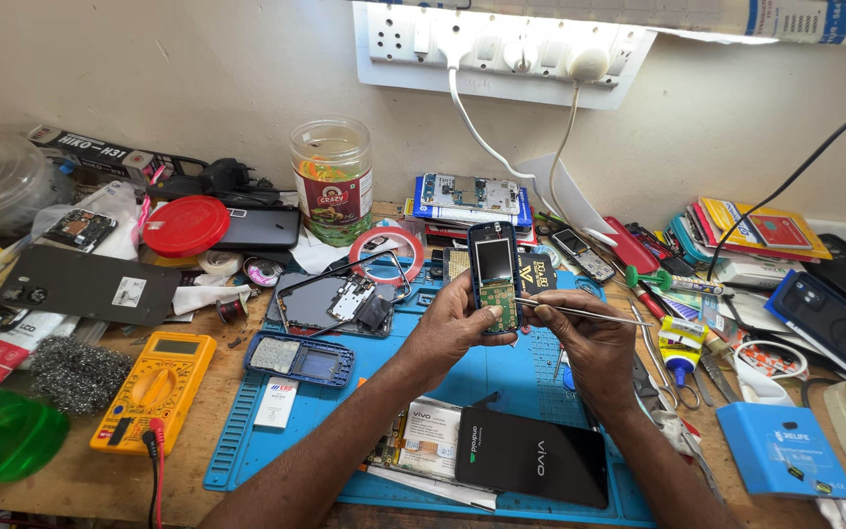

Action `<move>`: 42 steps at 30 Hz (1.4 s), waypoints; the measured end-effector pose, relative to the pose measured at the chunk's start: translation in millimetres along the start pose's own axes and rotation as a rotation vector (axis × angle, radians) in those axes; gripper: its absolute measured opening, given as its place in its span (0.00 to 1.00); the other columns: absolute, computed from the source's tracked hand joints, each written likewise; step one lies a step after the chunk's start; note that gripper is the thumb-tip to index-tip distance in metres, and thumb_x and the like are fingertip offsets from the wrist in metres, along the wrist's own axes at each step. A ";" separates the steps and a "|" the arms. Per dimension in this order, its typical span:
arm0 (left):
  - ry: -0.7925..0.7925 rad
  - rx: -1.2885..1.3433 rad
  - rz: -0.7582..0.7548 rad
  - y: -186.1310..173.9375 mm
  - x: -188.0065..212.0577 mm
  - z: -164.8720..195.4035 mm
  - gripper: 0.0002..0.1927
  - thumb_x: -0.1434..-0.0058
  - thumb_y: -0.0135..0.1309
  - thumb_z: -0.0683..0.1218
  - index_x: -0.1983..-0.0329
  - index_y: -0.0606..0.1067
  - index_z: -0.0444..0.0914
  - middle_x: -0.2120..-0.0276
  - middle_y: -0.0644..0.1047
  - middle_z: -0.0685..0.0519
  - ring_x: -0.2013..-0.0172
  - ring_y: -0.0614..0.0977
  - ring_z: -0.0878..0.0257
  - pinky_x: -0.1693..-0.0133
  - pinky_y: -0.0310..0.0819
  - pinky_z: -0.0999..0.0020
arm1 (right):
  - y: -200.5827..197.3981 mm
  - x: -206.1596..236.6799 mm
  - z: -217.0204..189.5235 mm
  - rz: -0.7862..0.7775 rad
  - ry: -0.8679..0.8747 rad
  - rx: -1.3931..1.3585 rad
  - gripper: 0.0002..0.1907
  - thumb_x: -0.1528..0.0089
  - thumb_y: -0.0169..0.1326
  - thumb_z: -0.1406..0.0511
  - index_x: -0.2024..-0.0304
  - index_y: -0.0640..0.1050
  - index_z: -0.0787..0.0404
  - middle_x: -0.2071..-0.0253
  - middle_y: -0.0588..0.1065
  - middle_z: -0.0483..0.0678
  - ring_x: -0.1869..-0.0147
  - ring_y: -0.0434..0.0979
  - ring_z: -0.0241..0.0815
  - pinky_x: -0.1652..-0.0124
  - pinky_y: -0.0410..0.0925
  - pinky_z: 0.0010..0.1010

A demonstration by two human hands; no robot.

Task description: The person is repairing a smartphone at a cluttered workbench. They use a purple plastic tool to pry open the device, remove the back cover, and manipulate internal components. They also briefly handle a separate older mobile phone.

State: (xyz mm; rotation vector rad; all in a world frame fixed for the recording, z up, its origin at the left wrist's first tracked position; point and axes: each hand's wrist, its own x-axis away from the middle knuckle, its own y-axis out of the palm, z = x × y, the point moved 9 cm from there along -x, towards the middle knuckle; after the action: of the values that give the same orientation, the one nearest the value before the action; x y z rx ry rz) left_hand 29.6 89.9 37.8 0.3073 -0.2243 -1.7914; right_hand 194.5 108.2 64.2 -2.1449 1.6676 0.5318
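Opened small phone (493, 277), front cover off, screen and green circuit board bare, held upright above the middle of the blue work mat (247, 431). Gripped by the left hand (452, 323), fingers curled around its lower left edge, thumb pressed on the board. Right hand (589, 343) closed around metal tweezers (580, 312), tips touching the board's right side.

Just below the hands, near the mat's front edge: black phone (533, 456) lying face down, beside a white battery (430, 438). Left on the mat: blue keypad cover (299, 359), and behind it a dark phone frame (335, 299) with loose parts. Red tape roll (386, 253) at the mat's back edge.

Off the mat, toward the table's left front corner: yellow multimeter (154, 390) and grey steel wool (78, 372). Near the back edge: clear plastic jar (332, 179) and red lid (185, 225). At the table's right side: small blue box (785, 451), scissors, screwdrivers and stacked phone cases. White power strip (501, 54) on the wall above.
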 end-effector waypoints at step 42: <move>0.028 0.269 -0.105 -2.5 -2.9 -12.7 0.37 0.28 0.26 0.65 0.29 0.58 0.34 0.41 0.74 0.41 0.44 0.80 0.54 0.46 0.80 0.51 | 9.0 4.7 -34.8 -0.019 -0.234 0.340 0.12 0.42 0.66 0.70 0.56 0.84 0.62 0.55 0.81 0.51 0.50 0.82 0.38 0.51 0.75 0.28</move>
State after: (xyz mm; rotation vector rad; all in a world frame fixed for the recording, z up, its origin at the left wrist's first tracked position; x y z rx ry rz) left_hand 32.0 93.5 25.2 0.5442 -0.4379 -1.8598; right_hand 189.3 84.6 91.1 -1.7798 1.4869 0.4379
